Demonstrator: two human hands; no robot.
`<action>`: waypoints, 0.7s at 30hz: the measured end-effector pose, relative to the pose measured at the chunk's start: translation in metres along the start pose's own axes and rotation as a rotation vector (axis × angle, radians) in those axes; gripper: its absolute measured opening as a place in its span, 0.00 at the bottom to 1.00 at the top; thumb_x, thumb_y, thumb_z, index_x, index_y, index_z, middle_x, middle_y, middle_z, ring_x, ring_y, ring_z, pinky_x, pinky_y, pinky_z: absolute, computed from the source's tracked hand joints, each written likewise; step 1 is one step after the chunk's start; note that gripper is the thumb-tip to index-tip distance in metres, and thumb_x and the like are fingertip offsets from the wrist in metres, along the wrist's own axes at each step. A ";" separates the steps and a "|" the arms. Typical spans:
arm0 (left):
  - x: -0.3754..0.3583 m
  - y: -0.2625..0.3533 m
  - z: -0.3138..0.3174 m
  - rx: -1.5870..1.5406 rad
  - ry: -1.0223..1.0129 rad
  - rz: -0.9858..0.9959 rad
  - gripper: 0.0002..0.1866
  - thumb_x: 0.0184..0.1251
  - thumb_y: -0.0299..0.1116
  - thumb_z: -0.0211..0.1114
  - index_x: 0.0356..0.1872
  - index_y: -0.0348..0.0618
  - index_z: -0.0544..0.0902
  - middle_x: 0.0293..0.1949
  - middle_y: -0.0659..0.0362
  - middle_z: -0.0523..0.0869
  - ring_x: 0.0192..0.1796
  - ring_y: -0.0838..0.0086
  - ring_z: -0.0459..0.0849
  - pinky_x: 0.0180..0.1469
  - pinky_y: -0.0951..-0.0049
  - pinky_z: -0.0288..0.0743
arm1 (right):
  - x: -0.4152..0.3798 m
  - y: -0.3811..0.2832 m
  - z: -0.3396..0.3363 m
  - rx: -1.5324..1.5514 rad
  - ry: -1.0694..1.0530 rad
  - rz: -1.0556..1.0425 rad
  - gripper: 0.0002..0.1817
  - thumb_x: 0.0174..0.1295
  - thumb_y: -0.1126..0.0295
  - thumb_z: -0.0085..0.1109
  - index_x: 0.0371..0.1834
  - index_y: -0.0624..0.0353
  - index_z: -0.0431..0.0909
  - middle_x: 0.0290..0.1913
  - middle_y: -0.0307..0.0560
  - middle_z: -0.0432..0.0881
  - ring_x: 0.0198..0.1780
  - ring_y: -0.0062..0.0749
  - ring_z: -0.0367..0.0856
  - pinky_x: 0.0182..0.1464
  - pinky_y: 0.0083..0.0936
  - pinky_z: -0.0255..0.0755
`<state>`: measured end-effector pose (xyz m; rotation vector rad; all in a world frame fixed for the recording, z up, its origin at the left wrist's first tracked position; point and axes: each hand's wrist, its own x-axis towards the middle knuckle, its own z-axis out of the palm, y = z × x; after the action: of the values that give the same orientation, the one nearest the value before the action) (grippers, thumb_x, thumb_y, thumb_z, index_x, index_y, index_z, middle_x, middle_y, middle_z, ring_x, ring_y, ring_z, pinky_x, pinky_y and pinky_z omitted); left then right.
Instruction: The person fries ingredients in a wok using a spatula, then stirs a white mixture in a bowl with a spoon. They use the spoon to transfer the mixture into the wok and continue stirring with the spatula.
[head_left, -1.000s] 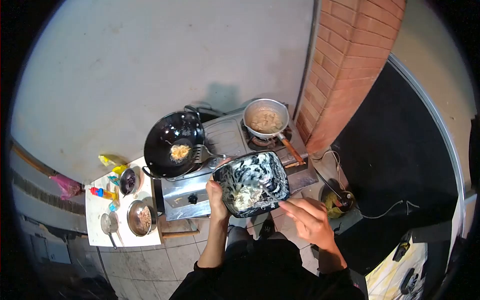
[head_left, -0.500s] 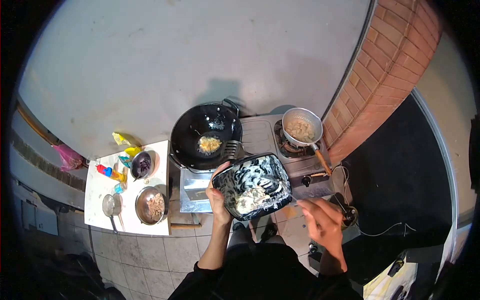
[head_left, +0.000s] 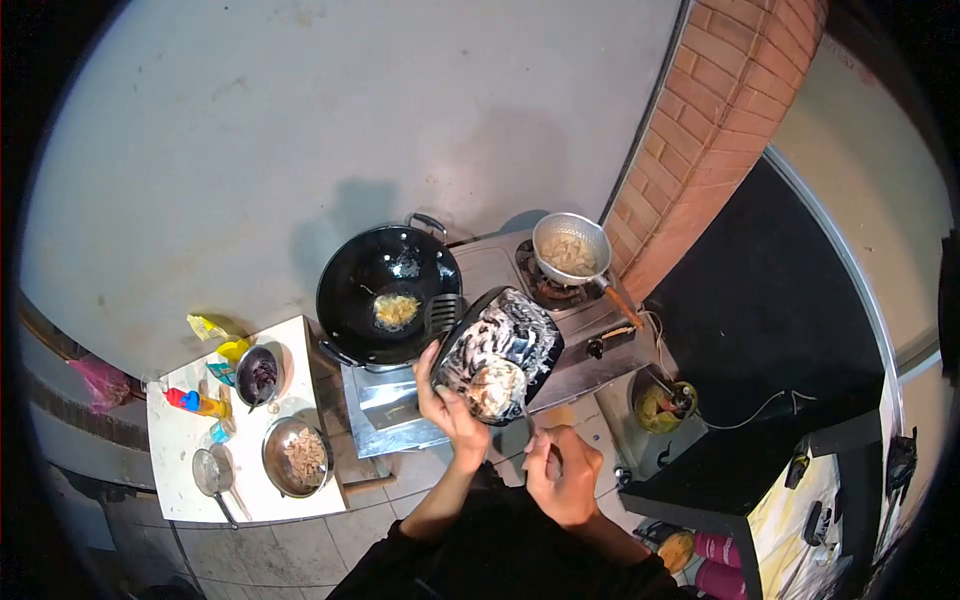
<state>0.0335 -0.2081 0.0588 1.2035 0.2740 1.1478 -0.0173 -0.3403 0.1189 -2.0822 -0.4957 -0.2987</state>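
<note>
My left hand [head_left: 452, 412] grips the near left side of a black rectangular container [head_left: 541, 345], which is tilted and smeared inside with white batter. A pale, lumpy mound of batter [head_left: 497, 388] lies at its lower end. My right hand [head_left: 565, 472] is closed around the thin handle of a spoon [head_left: 527, 412], whose head is at the batter and mostly hidden. Left of the container is a black wok [head_left: 345, 268], where a golden piece of batter [head_left: 396, 312] fries in oil. A black slotted spatula [head_left: 443, 314] rests at the wok's right side.
A perforated pot [head_left: 574, 250] with pale chunks and a wooden handle stands on the right burner. At left, a white table [head_left: 180, 490] bears a steel bowl of meat pieces [head_left: 304, 458], a dark-filled bowl [head_left: 262, 375], bottles [head_left: 200, 402] and a strainer [head_left: 211, 470].
My right hand has moved left and closer to the container, with the spoon now at the batter mound. The container is tilted more steeply. My view has shifted to the right.
</note>
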 end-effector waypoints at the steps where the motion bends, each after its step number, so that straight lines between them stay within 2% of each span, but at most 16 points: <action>1: -0.001 -0.004 -0.005 -0.016 -0.040 -0.003 0.34 0.72 0.54 0.48 0.57 0.26 0.71 0.55 0.46 0.75 0.55 0.63 0.73 0.61 0.62 0.63 | -0.001 0.001 0.001 0.004 -0.011 -0.007 0.04 0.65 0.79 0.51 0.32 0.68 0.72 0.24 0.47 0.81 0.21 0.26 0.81 0.23 0.22 0.70; 3: -0.002 -0.005 -0.010 -0.084 -0.022 -0.090 0.33 0.72 0.54 0.49 0.59 0.27 0.70 0.56 0.47 0.75 0.57 0.64 0.74 0.62 0.64 0.65 | 0.002 0.004 0.001 0.053 -0.014 -0.027 0.05 0.66 0.79 0.50 0.31 0.68 0.70 0.25 0.48 0.82 0.22 0.27 0.82 0.23 0.20 0.71; 5: 0.000 -0.001 -0.013 -0.170 0.002 -0.149 0.33 0.72 0.53 0.51 0.60 0.29 0.68 0.56 0.49 0.75 0.57 0.66 0.75 0.62 0.65 0.66 | 0.006 0.007 -0.001 0.234 0.066 0.129 0.02 0.62 0.81 0.51 0.33 0.69 0.73 0.25 0.51 0.82 0.24 0.30 0.83 0.27 0.24 0.75; 7: -0.002 -0.001 -0.020 -0.219 0.079 -0.231 0.33 0.71 0.53 0.52 0.60 0.29 0.68 0.56 0.49 0.75 0.57 0.66 0.75 0.62 0.65 0.67 | 0.011 0.013 0.001 0.257 -0.003 0.169 0.03 0.63 0.82 0.50 0.33 0.72 0.72 0.26 0.51 0.83 0.27 0.30 0.84 0.29 0.24 0.77; 9: -0.001 -0.005 -0.033 -0.198 0.148 -0.218 0.30 0.72 0.50 0.51 0.60 0.30 0.68 0.56 0.49 0.74 0.57 0.66 0.74 0.62 0.65 0.65 | 0.011 0.027 0.015 0.490 -0.074 0.167 0.02 0.63 0.82 0.50 0.34 0.72 0.72 0.26 0.50 0.82 0.27 0.29 0.85 0.30 0.24 0.78; 10: 0.000 -0.012 -0.044 -0.169 0.201 -0.216 0.29 0.73 0.49 0.50 0.60 0.30 0.68 0.56 0.50 0.74 0.58 0.67 0.74 0.63 0.66 0.65 | 0.010 0.034 0.020 0.480 -0.174 0.138 0.05 0.61 0.83 0.55 0.38 0.70 0.72 0.28 0.49 0.83 0.29 0.28 0.85 0.31 0.23 0.78; 11: 0.000 -0.018 -0.058 -0.139 0.254 -0.214 0.27 0.74 0.47 0.49 0.59 0.30 0.68 0.56 0.50 0.74 0.58 0.67 0.73 0.63 0.66 0.64 | 0.012 0.035 0.028 0.492 -0.191 0.132 0.05 0.61 0.83 0.55 0.38 0.70 0.72 0.28 0.49 0.83 0.29 0.28 0.85 0.31 0.23 0.78; 13: 0.008 -0.008 -0.075 -0.102 0.286 -0.208 0.25 0.76 0.45 0.45 0.59 0.31 0.67 0.54 0.51 0.75 0.56 0.67 0.74 0.61 0.66 0.65 | 0.011 0.030 0.046 0.549 -0.352 0.152 0.12 0.57 0.82 0.61 0.43 0.67 0.72 0.32 0.48 0.83 0.30 0.27 0.85 0.32 0.23 0.78; 14: 0.010 0.000 -0.083 -0.114 0.337 -0.227 0.25 0.76 0.46 0.45 0.59 0.31 0.67 0.54 0.50 0.75 0.56 0.67 0.74 0.59 0.67 0.67 | 0.011 0.031 0.054 0.453 -0.386 0.102 0.18 0.54 0.80 0.67 0.47 0.65 0.71 0.35 0.47 0.82 0.32 0.24 0.83 0.34 0.22 0.77; 15: 0.013 0.007 -0.090 -0.129 0.387 -0.244 0.25 0.76 0.46 0.45 0.58 0.32 0.67 0.54 0.50 0.75 0.55 0.67 0.75 0.58 0.67 0.68 | 0.009 0.030 0.061 0.465 -0.401 0.102 0.18 0.54 0.80 0.67 0.47 0.65 0.71 0.35 0.47 0.82 0.32 0.24 0.83 0.34 0.22 0.77; 16: 0.015 0.012 -0.102 -0.102 0.349 -0.193 0.24 0.75 0.47 0.45 0.58 0.34 0.67 0.54 0.49 0.75 0.55 0.66 0.76 0.56 0.66 0.72 | 0.008 0.028 0.068 0.491 -0.447 0.035 0.20 0.53 0.80 0.68 0.48 0.66 0.70 0.37 0.46 0.80 0.33 0.22 0.82 0.34 0.20 0.76; 17: 0.016 0.013 -0.108 -0.190 0.480 -0.236 0.25 0.75 0.47 0.46 0.58 0.35 0.67 0.55 0.49 0.74 0.56 0.65 0.77 0.57 0.64 0.73 | 0.007 0.027 0.073 0.513 -0.495 -0.031 0.23 0.52 0.80 0.69 0.49 0.66 0.69 0.39 0.45 0.79 0.34 0.21 0.81 0.35 0.19 0.75; 21: 0.013 0.025 -0.144 -0.194 0.464 -0.166 0.26 0.75 0.49 0.45 0.60 0.34 0.65 0.57 0.48 0.72 0.58 0.62 0.76 0.61 0.60 0.73 | 0.005 0.025 0.083 0.541 -0.727 -0.048 0.24 0.51 0.80 0.70 0.47 0.63 0.64 0.40 0.46 0.75 0.38 0.23 0.80 0.39 0.20 0.76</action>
<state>-0.0757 -0.1150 0.0265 0.7198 0.5884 1.2661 -0.0001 -0.2803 0.0581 -1.5932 -0.9349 0.5414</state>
